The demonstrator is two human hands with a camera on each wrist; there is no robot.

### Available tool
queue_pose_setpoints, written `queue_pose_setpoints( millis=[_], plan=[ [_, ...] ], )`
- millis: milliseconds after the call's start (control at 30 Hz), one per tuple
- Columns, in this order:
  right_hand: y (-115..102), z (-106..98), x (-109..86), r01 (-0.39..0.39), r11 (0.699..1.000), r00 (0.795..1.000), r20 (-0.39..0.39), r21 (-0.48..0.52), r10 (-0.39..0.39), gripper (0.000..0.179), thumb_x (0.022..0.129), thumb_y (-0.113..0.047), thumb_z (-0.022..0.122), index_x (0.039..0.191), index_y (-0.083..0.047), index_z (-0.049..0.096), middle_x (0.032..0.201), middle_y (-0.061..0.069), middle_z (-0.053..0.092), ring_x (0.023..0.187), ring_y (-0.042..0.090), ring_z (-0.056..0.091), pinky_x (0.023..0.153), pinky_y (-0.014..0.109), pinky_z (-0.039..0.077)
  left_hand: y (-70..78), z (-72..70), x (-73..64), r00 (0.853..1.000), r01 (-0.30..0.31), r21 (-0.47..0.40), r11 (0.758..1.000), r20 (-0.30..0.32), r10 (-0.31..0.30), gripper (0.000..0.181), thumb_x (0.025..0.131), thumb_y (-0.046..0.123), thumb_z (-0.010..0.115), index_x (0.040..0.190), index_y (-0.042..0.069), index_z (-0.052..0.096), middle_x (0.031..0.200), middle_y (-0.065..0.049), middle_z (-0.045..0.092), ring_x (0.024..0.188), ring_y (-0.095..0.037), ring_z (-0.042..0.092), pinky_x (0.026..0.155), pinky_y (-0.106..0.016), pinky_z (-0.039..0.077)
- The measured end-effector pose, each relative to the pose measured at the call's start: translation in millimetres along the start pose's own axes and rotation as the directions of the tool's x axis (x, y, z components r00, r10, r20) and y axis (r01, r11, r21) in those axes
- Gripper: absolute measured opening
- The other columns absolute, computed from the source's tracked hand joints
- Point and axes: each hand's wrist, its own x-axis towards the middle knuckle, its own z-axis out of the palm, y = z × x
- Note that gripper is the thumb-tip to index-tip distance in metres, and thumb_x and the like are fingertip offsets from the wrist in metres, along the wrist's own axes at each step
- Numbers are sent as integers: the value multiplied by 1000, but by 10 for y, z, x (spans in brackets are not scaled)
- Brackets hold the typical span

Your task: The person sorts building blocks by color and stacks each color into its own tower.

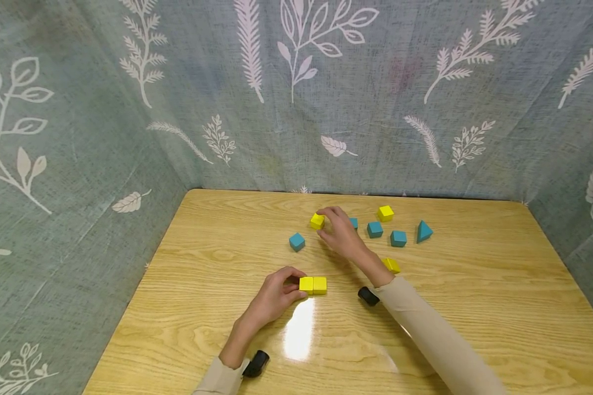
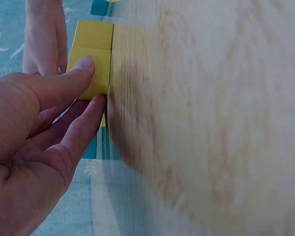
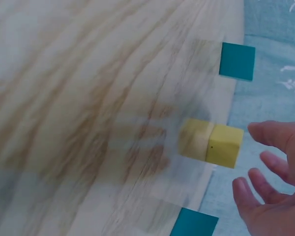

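Two yellow cubes stand side by side on the wooden table. My left hand pinches the nearer-left yellow cube between thumb and fingers; the second yellow cube adjoins its right side. In the left wrist view the thumb lies across the held cube's face. Farther back, my right hand reaches over the table toward another yellow cube. The right wrist view shows its fingers spread and apart from this yellow cube. A blue cube sits to the front left of it.
Right of my right hand are blue cubes, a blue triangular block and a yellow cube. One blue block is partly hidden behind that hand. A yellow block lies beside the right wrist. Patterned curtain borders the table.
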Motion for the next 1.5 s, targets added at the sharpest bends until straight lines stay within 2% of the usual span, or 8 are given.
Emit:
queue_pose_setpoints(
  millis=[200, 333, 567, 733, 1067, 1500],
  plan=[
    [54, 61, 77, -69, 997, 995, 66, -27, 70, 49, 96, 1, 70, 143, 5, 54, 139, 26, 53, 125, 41, 54, 100, 51, 52, 6, 2, -6, 1000, -2, -3, 1000, 8, 2, 33, 91, -8, 73, 122, -4, 62, 121, -16, 63, 112, -29, 65, 92, -27, 57],
    [95, 82, 99, -80, 997, 992, 95, -11, 81, 46, 97, 4, 66, 141, 6, 54, 137, 27, 55, 122, 38, 57, 99, 49, 53, 10, 1, -2, 1000, 2, -4, 1000, 12, -2, 33, 91, -7, 72, 122, -5, 61, 121, -17, 63, 113, -31, 65, 93, -27, 57],
    [117, 104, 127, -44, 998, 997, 62, 41, 42, 38, 96, 10, 63, 133, 6, 56, 125, 25, 61, 108, 36, 60, 92, 48, 54, 9, -6, 0, 1000, -6, 20, 1000, 4, 6, 32, 92, -6, 73, 121, -6, 62, 121, -18, 63, 113, -34, 65, 92, -30, 58],
    [114, 113, 137, -57, 997, 997, 63, 46, 54, 37, 94, 11, 62, 130, 5, 57, 120, 24, 63, 97, 33, 59, 85, 45, 53, 8, -3, 5, 1000, -4, 14, 1000, 5, 4, 32, 91, -6, 73, 122, -6, 62, 121, -18, 63, 113, -33, 65, 93, -29, 58],
    [124, 66, 62, -124, 987, 989, 92, 104, 114, 36, 93, 4, 68, 129, 5, 62, 125, 23, 63, 113, 35, 63, 99, 44, 55, 8, -2, 3, 1000, 8, 16, 1000, 8, -9, 33, 91, -6, 73, 122, -5, 62, 121, -18, 63, 113, -32, 65, 93, -29, 58],
    [70, -95, -185, -114, 964, 990, 106, 239, 91, 40, 94, 6, 70, 132, 4, 61, 133, 23, 60, 120, 38, 60, 100, 43, 55, 6, 11, 2, 1000, 14, 9, 1000, -9, -14, 34, 90, -8, 74, 122, -5, 62, 122, -17, 63, 113, -30, 65, 92, -27, 57]
  ],
)
